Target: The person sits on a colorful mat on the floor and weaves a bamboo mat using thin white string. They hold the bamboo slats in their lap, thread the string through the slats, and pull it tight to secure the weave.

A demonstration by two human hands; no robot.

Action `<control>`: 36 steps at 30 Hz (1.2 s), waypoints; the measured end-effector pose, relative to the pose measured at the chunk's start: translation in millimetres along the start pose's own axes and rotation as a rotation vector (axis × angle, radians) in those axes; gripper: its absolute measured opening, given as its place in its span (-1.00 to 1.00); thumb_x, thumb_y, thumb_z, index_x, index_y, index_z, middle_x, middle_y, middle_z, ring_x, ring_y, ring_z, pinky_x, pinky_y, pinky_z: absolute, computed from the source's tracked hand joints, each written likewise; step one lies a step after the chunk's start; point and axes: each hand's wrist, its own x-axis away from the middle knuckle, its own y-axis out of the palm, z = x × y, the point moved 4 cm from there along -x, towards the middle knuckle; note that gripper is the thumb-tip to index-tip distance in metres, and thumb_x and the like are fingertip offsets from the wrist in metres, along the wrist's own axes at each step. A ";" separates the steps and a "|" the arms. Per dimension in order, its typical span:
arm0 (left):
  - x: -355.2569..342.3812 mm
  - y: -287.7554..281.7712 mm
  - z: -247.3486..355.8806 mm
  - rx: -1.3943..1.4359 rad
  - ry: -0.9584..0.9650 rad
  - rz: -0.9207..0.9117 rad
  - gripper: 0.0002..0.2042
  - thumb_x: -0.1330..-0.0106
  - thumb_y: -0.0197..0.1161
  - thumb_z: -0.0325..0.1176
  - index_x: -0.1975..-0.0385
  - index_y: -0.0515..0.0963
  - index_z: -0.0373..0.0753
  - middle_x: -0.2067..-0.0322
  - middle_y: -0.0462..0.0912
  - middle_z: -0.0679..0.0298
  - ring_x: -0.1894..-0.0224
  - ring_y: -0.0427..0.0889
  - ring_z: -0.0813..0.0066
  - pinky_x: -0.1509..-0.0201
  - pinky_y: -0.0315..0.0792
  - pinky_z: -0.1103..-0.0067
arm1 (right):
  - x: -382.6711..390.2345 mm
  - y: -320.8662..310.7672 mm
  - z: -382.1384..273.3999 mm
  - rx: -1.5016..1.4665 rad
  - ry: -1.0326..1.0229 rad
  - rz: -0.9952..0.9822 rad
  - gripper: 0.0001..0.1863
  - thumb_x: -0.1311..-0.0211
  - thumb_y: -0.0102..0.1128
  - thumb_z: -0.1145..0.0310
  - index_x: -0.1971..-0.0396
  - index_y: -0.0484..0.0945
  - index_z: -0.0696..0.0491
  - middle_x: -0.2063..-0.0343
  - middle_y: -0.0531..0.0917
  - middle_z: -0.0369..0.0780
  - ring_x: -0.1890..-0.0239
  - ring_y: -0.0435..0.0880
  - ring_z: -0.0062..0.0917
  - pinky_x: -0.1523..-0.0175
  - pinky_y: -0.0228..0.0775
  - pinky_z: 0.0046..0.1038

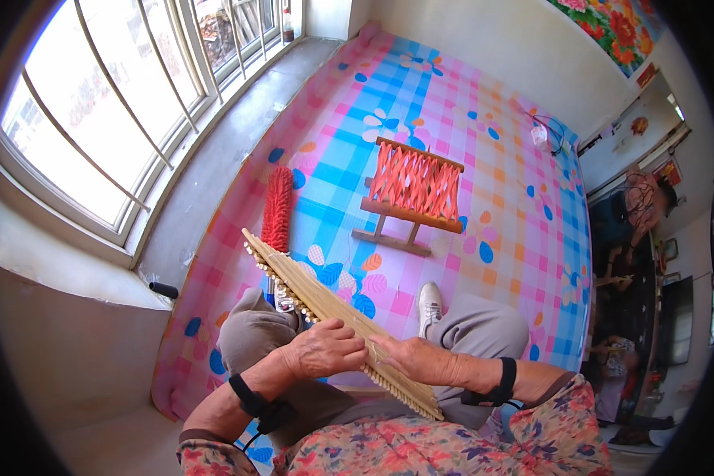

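A long tan mat of thin bamboo slats (325,293) lies aslant across my lap, its far end raised toward the window side. Rounded slat ends line its left edge. My left hand (327,347) has its fingers curled closed on the mat's near left edge. On the other side, my right hand (411,357) grips the mat's right edge, with some of its fingers hidden from sight. Both wrists wear black bands. Beyond the mat stands a small wooden folding stool (404,208) with a seat of woven red-orange strips.
A fluffy red duster (278,208) lies left of the stool on a checked, flower-patterned floor covering (476,151). Along the left runs a grey sill (238,127) under a barred window. A cable with a white plug (540,136) lies far right. Other people (646,202) are at the right edge.
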 end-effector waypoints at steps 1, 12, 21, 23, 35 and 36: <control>0.2 -0.5 -0.2 0.006 0.004 0.009 -0.80 -0.17 0.23 -0.21 0.31 0.45 -0.13 0.30 0.53 0.38 0.25 0.55 0.47 0.16 0.35 0.50 | -0.3 0.7 -0.4 0.004 0.002 -0.002 -0.46 -0.34 0.07 0.30 -0.26 0.22 0.12 0.55 0.59 0.13 0.46 0.64 0.03 0.34 0.50 -0.07; 2.0 -3.6 0.6 0.017 0.002 0.020 -0.86 -0.14 0.19 -0.27 0.37 0.43 -0.10 0.37 0.49 0.39 0.26 0.53 0.48 0.15 0.36 0.52 | -14.3 24.8 -12.6 0.047 0.059 0.059 -0.49 -0.34 -0.08 0.36 -0.25 0.15 0.15 0.50 0.62 0.10 0.45 0.64 0.05 0.37 0.47 -0.03; -5.0 -8.6 -0.5 0.025 -0.042 0.049 -0.77 -0.11 0.30 -0.20 0.38 0.41 -0.12 0.36 0.49 0.34 0.21 0.55 0.41 0.11 0.40 0.47 | -13.0 5.8 -21.2 0.125 0.068 0.037 -0.38 -0.33 0.01 0.26 -0.32 0.09 0.13 0.41 0.63 0.09 0.45 0.65 0.03 0.38 0.47 -0.01; -8.9 -7.1 -2.2 0.025 -0.086 0.021 -0.72 -0.10 0.34 -0.18 0.31 0.43 -0.14 0.33 0.54 0.31 0.19 0.58 0.36 0.09 0.40 0.45 | -4.5 -4.6 -24.9 0.146 0.118 0.019 -0.39 -0.34 0.00 0.27 -0.32 0.08 0.13 0.40 0.63 0.10 0.44 0.65 0.04 0.35 0.47 -0.01; -32.9 -7.2 -8.9 -0.095 -0.033 -0.079 -0.78 -0.16 0.35 -0.19 0.36 0.50 -0.13 0.41 0.62 0.36 0.31 0.61 0.37 0.14 0.40 0.44 | 119.7 -21.9 -69.7 0.340 -0.262 0.605 -0.85 -0.26 0.14 0.42 0.24 0.52 0.15 0.33 0.52 -0.15 0.27 0.59 -0.29 0.23 0.50 -0.34; -45.1 -12.3 -5.4 -0.099 -0.026 -0.072 -0.78 -0.14 0.37 -0.18 0.38 0.51 -0.13 0.45 0.63 0.37 0.34 0.61 0.37 0.17 0.40 0.45 | 124.0 -14.8 -70.0 0.327 -0.350 0.668 -0.86 -0.28 0.12 0.40 0.25 0.51 0.14 0.36 0.50 -0.16 0.29 0.57 -0.30 0.25 0.49 -0.33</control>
